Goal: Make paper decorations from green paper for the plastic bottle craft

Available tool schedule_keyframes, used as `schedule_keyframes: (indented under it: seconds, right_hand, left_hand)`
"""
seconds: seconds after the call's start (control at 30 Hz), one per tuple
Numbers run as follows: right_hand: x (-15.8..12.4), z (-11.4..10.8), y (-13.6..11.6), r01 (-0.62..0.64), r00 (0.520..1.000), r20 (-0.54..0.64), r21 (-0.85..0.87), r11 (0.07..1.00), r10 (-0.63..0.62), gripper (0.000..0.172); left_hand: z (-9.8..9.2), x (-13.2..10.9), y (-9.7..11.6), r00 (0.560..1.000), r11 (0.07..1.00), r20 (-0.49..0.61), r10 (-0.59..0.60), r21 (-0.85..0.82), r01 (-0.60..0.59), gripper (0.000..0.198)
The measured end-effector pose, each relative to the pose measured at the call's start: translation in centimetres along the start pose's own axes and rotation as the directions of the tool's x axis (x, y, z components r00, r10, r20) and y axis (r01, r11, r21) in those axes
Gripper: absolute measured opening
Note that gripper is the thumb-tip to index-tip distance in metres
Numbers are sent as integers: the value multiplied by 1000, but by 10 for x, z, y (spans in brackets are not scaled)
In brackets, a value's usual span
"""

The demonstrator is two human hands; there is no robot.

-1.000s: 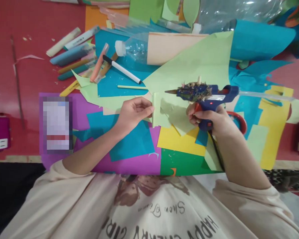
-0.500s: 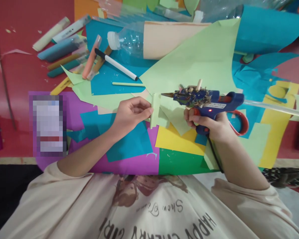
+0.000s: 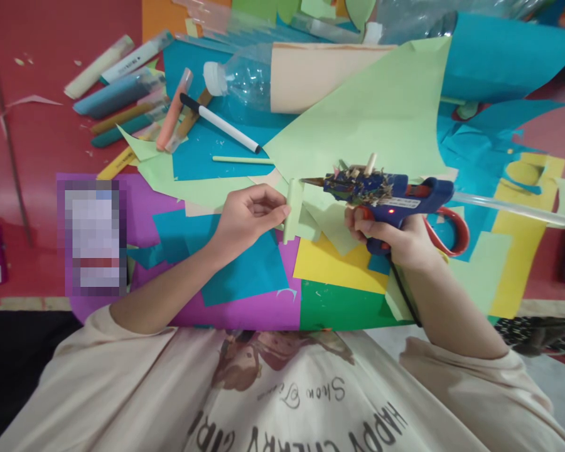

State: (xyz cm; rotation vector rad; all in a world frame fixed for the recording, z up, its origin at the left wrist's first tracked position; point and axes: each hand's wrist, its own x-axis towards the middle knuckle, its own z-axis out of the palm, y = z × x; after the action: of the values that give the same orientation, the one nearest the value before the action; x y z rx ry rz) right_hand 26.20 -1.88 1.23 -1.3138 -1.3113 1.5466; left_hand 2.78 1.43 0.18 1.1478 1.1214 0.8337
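Between thumb and fingers my left hand [image 3: 257,216] pinches a small pale green piece of paper [image 3: 292,210], partly rolled along its left side and held upright. My right hand [image 3: 390,235] is wrapped round the handle of a blue glue gun [image 3: 395,196], its fingers at the orange trigger. The nozzle points left, with its tip at the upper right edge of the paper piece; whether they touch I cannot tell. Bits of debris cling to the gun's front, and a red light glows on its side. A clear glue stick [image 3: 513,209] juts from the back.
A clear plastic bottle [image 3: 249,76] wrapped in peach paper lies beyond my hands. Several markers [image 3: 117,91] are at the far left, and a black-and-white pen [image 3: 226,127] is nearer. Red-handled scissors [image 3: 459,232] lie behind the gun. A pixelated rectangle [image 3: 94,235] sits at left.
The glue gun in my right hand has shifted slightly left, its nozzle moving over the paper's upper edge. My left hand keeps its pinch in nearly the same place.
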Motion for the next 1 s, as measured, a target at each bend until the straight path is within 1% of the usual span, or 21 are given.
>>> schedule_keyframes:
  seconds: [0.17, 0.43, 0.53, 0.67, 0.87, 1.0]
  right_hand:
    - [0, 0, -1, -20, 1000, -5, -18, 1000, 20, 12]
    - [-1, 1, -1, -36, 999, -16, -45, 998, 35, 9]
    - [-1, 2, -1, -49, 999, -22, -40, 998, 48, 9]
    - [-2, 4, 0, -72, 996, -48, -36, 997, 70, 9]
    - [-1, 6, -1, -91, 995, -57, -74, 993, 87, 11]
    - [-1, 7, -2, -107, 992, -71, -94, 990, 101, 11]
  left_hand:
    - [1, 1, 1, 1000, 1000, 1, 3, -15, -3, 23]
    - [0, 2, 2, 1000, 999, -26, 11, -43, -12, 19]
    - [0, 2, 1, 999, 999, -28, 32, -36, -33, 17]
    - [1, 2, 1, 999, 1000, -48, 24, -17, -25, 17]
    - [1, 3, 4, 996, 999, -77, 39, -5, -40, 15]
    - [0, 3, 4, 994, 999, -93, 49, 4, -49, 18]
